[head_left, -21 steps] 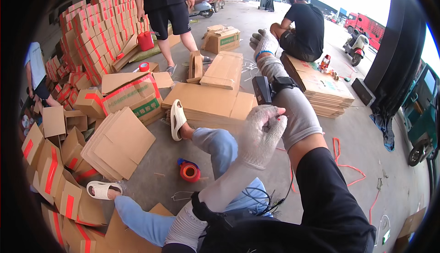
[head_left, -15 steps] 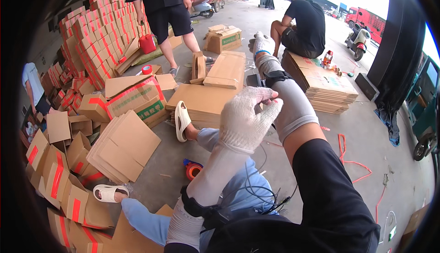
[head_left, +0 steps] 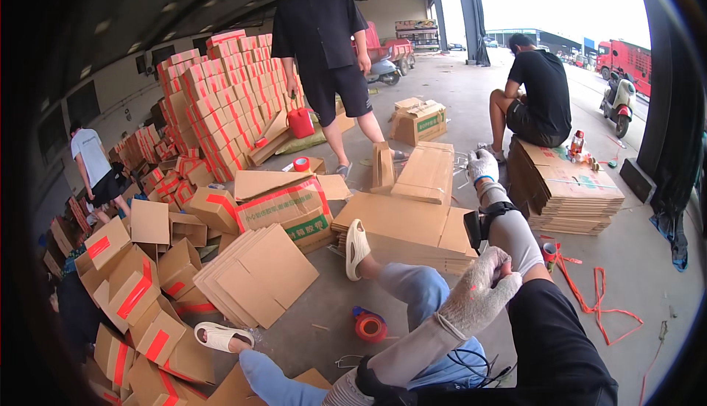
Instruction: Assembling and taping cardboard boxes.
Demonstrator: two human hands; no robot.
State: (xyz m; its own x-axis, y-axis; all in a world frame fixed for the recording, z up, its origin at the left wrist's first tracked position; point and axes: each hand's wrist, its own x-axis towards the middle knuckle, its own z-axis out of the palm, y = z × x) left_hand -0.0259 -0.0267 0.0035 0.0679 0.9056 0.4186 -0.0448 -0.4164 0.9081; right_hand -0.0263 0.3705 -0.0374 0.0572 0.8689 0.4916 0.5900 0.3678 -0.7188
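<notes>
A stack of flattened cartons (head_left: 578,207) stands right of our outstretched right hand (head_left: 484,164), whose finger spread we cannot tell. Our pale grey arm sleeve (head_left: 513,238) looks light, soft, stretchy (its hem should grip best) and lies just beyond our left hand's (head_left: 475,292) curled fingers; whether they pinch it, we cannot tell.

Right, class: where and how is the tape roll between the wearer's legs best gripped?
Probably from above, pinching the wall of the red tape roll between core and outer rim, on the near side opposite the blue piece: its open core faces up.
</notes>
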